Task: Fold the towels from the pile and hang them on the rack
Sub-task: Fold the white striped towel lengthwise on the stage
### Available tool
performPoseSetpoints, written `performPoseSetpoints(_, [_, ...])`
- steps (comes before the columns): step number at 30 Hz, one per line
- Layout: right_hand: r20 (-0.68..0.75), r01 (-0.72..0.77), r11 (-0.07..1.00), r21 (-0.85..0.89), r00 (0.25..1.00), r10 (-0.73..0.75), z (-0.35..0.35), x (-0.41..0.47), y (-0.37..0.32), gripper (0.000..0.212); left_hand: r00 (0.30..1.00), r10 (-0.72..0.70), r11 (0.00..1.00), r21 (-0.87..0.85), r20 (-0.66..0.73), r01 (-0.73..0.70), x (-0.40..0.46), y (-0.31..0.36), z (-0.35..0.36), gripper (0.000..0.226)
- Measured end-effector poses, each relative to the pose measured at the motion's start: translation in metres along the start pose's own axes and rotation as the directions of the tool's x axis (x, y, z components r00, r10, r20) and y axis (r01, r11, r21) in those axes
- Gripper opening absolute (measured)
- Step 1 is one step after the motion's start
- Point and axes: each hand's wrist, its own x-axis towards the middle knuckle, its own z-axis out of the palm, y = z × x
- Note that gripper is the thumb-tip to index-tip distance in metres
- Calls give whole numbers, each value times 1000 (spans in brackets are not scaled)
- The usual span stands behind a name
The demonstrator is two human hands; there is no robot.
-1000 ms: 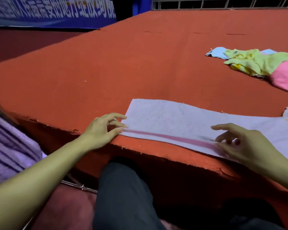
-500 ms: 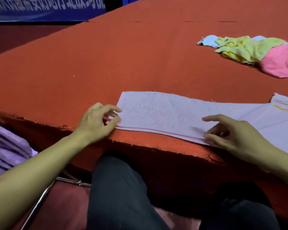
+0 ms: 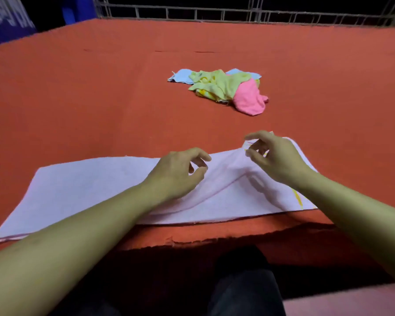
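The pale towel (image 3: 82, 188) lies flat at the near edge of the red table (image 3: 100, 99), its long axis running left to right in front of the person. The right hand (image 3: 276, 156) is over its right end and pinches the raised cloth there. The left hand (image 3: 176, 172) is over the middle, fingers curled; whether it grips cloth I cannot tell. The pile (image 3: 224, 87) lies well apart, farther back.
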Motion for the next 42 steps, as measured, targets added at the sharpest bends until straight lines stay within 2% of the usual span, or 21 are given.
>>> performPoseSetpoints(3, [-55, -80, 989, -123, 996, 74, -12, 44, 45, 33, 998, -64, 998, -6, 22, 64, 36, 13, 20, 21])
performPoseSetpoints(6, [-26, -38, 974, -224, 999, 33, -10, 82, 72, 36, 995, -98, 995, 29, 17, 98, 58, 16, 33, 24])
performPoseSetpoints(10, [210, 99, 914, -393, 978, -15, 9, 116, 91, 49, 985, -168, 985, 53, 35, 166, 68, 13, 40, 25])
performPoseSetpoints(12, [349, 179, 860, -477, 937, -2, 17, 118, 95, 56, 983, -180, 983, 54, 38, 178, 71, 11, 41, 24])
performPoseSetpoints(14, [406, 178, 849, -498, 912, 47, 21, 120, 98, 57, 981, -189, 981, 52, 49, 186, 72, 11, 42, 23])
performPoseSetpoints(18, [365, 159, 885, -438, 931, 13, 14, 119, 105, 53, 972, -231, 972, 42, 39, 230, 74, 12, 46, 23])
performPoseSetpoints(21, [261, 158, 907, -390, 964, -56, -5, 109, 108, 57, 964, -264, 964, 28, -2, 264, 71, 13, 47, 22])
performPoseSetpoints(24, [120, 169, 927, -335, 983, -136, -35, 85, 103, 57, 977, -212, 977, 5, -12, 212, 64, 23, 50, 19])
performPoseSetpoints(26, [83, 175, 942, -286, 984, -157, -56, 60, 105, 51, 986, -166, 986, 3, 5, 166, 59, 34, 53, 19])
performPoseSetpoints(32, [64, 149, 955, -258, 988, -137, -102, -37, 121, 53, 990, -99, 995, 33, 96, 96, 48, 60, 72, 22])
performPoseSetpoints(37, [38, 80, 975, -207, 997, -73, -111, -95, 134, 56, 996, -63, 998, -25, 65, 65, 47, 76, 86, 17])
performPoseSetpoints(42, [74, 83, 973, -216, 995, -69, -104, -123, 142, 57, 995, -51, 998, -34, 87, 54, 46, 83, 96, 14])
